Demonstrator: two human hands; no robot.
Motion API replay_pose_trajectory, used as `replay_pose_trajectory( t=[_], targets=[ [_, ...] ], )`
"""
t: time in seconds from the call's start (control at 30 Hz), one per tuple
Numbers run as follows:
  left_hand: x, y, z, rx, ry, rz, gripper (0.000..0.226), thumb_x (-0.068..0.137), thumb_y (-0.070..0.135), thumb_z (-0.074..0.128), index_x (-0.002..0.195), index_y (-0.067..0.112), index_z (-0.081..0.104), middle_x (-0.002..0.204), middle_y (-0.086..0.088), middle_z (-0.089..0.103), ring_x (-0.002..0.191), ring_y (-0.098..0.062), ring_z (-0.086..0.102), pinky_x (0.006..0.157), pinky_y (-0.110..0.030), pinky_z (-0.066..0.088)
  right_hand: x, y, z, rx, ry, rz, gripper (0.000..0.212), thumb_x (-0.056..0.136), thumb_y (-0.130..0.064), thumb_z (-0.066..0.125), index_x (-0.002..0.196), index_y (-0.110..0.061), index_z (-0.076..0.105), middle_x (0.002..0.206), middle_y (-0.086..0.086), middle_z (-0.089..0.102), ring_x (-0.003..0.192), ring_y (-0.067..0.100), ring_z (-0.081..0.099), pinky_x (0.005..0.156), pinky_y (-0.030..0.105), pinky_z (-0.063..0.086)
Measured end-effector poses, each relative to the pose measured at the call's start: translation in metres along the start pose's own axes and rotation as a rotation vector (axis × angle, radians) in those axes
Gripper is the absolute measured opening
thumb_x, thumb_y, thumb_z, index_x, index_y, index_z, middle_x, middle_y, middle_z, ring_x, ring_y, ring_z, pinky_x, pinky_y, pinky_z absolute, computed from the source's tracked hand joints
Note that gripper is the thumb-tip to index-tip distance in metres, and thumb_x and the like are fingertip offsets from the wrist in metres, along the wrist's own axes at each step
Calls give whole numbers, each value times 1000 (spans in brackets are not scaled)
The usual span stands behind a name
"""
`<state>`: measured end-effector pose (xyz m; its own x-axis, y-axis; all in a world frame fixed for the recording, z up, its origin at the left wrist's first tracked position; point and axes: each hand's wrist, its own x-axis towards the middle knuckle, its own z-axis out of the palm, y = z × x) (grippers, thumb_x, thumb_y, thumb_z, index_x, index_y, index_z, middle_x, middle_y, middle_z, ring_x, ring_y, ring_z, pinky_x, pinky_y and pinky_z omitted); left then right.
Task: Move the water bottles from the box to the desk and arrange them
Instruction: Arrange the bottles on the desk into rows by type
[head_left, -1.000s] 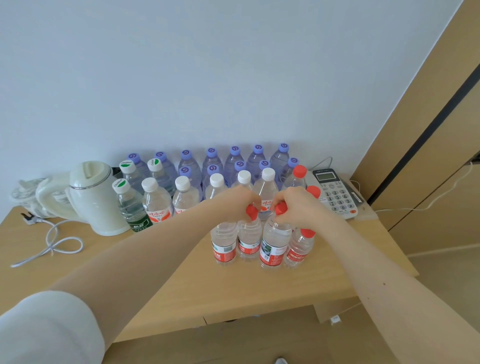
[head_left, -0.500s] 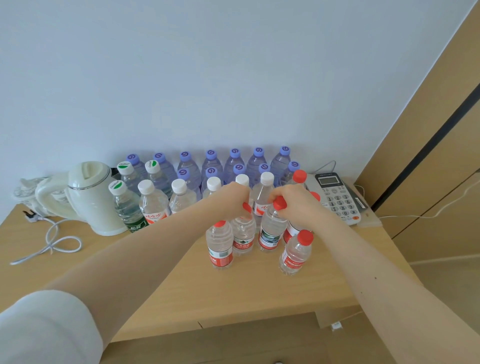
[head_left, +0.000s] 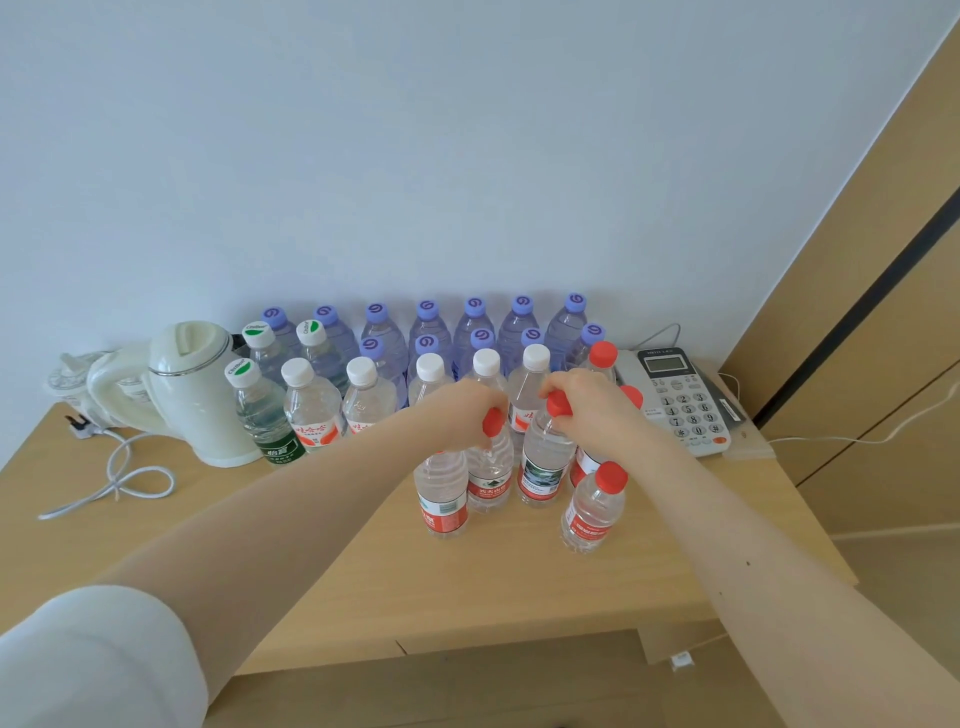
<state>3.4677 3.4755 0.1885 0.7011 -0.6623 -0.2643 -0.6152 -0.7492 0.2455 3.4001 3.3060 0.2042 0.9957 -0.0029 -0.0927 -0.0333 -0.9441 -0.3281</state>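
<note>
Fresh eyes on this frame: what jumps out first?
Rows of water bottles crowd the back of the desk against the wall, purple caps rearmost. In front, the left hand grips one red-capped bottle by its top, the right hand a second red-capped bottle. A cream kettle stands far left, a phone far right.

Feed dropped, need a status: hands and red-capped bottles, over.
Left hand grips one red-capped bottle by its cap. Right hand grips the neighbouring bottle likewise. Both upright at desk. White-capped row close behind.
</note>
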Motion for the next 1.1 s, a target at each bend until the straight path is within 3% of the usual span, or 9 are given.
replay_pose_trajectory(
  t=[0.13,0.27,0.47,0.6,0.77,0.87,0.97,1.03,1.1],
  targets=[
    [0,1,-1,-14,12,-17,31,84,13,67,115,12,61,104,-7,64,94,-24,57,75,-32,46,-1,-1,-3,19,-12,0,37,88,7,51,116,-14,64,105,7,61,95,22,56,77,28,43],
    [2,1,0,-11,20,-20,31,84,13,67,114,12,62,104,-7,64,87,-20,53,70,-27,40,-1,3,-7,42,-18,2,36,85,10,48,107,-12,66,89,1,55,84,20,53,70,27,38],
    [2,0,1,-26,26,-27,30,84,12,67,113,12,62,93,-1,59,84,-19,51,69,-26,39,4,-4,-9,-171,-43,89,41,88,-36,65,122,-15,53,109,10,53,92,25,53,74,33,44],
    [2,0,2,-36,29,-23,36,83,16,69,118,14,60,105,-4,63,87,-18,50,72,-27,40,3,-10,-9,-176,-62,99,18,92,-22,61,96,-6,53,99,13,58,84,25,51,70,35,45],
    [0,-3,1,-60,30,-32,38,83,18,69,120,15,58,108,-5,62,92,-20,53,79,-31,46,2,-9,-15,-67,-92,-5,31,86,4,53,107,-12,68,81,-5,53,84,20,53,71,30,44],
    [0,-2,-1,-67,27,-36,36,84,20,68,119,16,59,107,-5,62,91,-19,53,79,-31,47,5,-10,-18,-58,-112,-1,32,85,0,57,109,-19,68,79,-10,51,85,17,54,71,28,43],
    [0,-2,-3,-78,33,-35,33,85,21,66,117,17,61,102,-3,61,87,-18,52,74,-28,45,7,-12,-16,-140,-86,51,24,85,-23,67,106,-15,60,94,4,60,91,24,59,75,35,50],
    [-1,-1,-3,-85,36,-32,31,85,20,65,116,16,61,97,0,58,86,-18,52,73,-28,43,9,-12,-14,-179,-72,71,15,87,-22,65,87,-10,56,85,8,58,84,26,58,68,33,47],
    [-1,-1,-3,-90,47,-28,29,85,20,65,114,16,62,98,-1,59,86,-18,52,73,-28,43,10,-12,-12,-166,-62,60,9,87,-15,64,88,-6,60,88,10,62,83,27,60,69,34,48]
  ],
)
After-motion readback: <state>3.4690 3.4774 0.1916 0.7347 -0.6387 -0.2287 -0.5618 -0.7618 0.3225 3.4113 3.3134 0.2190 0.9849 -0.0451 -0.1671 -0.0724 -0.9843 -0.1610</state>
